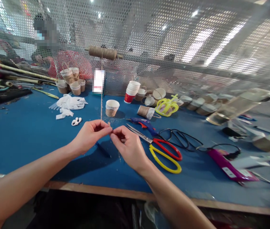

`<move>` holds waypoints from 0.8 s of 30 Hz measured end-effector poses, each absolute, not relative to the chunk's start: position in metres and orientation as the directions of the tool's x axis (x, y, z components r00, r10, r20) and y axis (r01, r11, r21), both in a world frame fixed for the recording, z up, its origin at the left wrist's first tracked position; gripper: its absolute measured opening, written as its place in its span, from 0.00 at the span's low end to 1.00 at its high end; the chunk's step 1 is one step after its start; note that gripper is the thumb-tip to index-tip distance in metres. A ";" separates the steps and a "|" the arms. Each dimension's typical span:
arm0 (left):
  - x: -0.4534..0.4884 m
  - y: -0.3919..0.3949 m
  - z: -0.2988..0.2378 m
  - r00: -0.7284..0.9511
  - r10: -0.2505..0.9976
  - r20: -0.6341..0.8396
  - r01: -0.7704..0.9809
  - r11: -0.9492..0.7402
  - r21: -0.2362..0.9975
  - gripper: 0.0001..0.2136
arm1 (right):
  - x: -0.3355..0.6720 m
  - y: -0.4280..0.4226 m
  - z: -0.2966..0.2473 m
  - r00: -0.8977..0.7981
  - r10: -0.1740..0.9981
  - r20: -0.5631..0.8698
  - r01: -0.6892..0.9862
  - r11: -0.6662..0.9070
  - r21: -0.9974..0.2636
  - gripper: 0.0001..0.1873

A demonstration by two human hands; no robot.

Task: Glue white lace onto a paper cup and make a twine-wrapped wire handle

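Note:
My left hand [89,135] and my right hand [127,146] meet above the blue table [25,133], fingertips pinched together on a thin strand of brown twine [101,95]. The twine runs straight up from my fingers to a spool of twine [103,52] hung on a rod at the perforated metal screen. A short frayed end sticks up between my fingertips. Just right of my right hand lie scissors [163,151] with red and yellow handles, blades pointing toward my hands.
A twine-wrapped paper cup [112,108] stands behind my hands. More cups [70,81], a stack of cups [132,91], white scraps [69,103], a blue glue gun [143,123], a yellow crown shape [167,106] and a purple tool [230,167] lie around. A person sits beyond the screen.

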State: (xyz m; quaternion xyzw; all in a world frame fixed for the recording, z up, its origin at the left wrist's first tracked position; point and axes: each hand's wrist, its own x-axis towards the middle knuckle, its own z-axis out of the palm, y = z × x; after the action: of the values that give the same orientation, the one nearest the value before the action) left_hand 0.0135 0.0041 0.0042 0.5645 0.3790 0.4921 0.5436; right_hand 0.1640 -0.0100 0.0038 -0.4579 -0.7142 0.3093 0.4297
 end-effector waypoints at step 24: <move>0.006 0.009 0.005 0.456 0.868 0.194 -0.282 -0.066 0.957 0.08 | 0.174 -0.012 0.016 -0.601 0.799 0.004 -0.025 -0.014 -1.000 0.10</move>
State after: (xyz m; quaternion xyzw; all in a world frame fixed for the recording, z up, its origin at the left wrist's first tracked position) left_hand 0.0057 0.0087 0.0046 0.5717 0.2565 0.4540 0.6334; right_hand 0.1736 -0.0120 0.0156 -0.3099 -0.6243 0.6410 0.3215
